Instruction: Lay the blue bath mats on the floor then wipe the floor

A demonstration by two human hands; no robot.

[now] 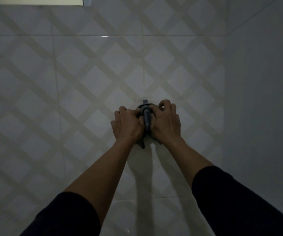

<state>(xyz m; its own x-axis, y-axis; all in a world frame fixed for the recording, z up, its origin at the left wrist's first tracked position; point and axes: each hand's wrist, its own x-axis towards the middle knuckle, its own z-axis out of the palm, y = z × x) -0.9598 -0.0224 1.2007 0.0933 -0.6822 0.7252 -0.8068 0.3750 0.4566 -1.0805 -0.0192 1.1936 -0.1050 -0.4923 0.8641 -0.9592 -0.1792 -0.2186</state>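
Both hands worked at a grey hook on a tiled wall.

The left hand (128, 124) and right hand (165, 122) curled shut around a dark cloth (141, 144) bunched at the hook (146, 116), a slim grey peg on a round base; whether this cloth was a blue mat could not be told in the dim light. The wall (69, 74) was glossy square tile crossed by pale diagonal bands. A plain side wall (265, 82) closed the right; a light frame edge (35, 0) sat top left. Dark sleeves (239, 201) covered the forearms.
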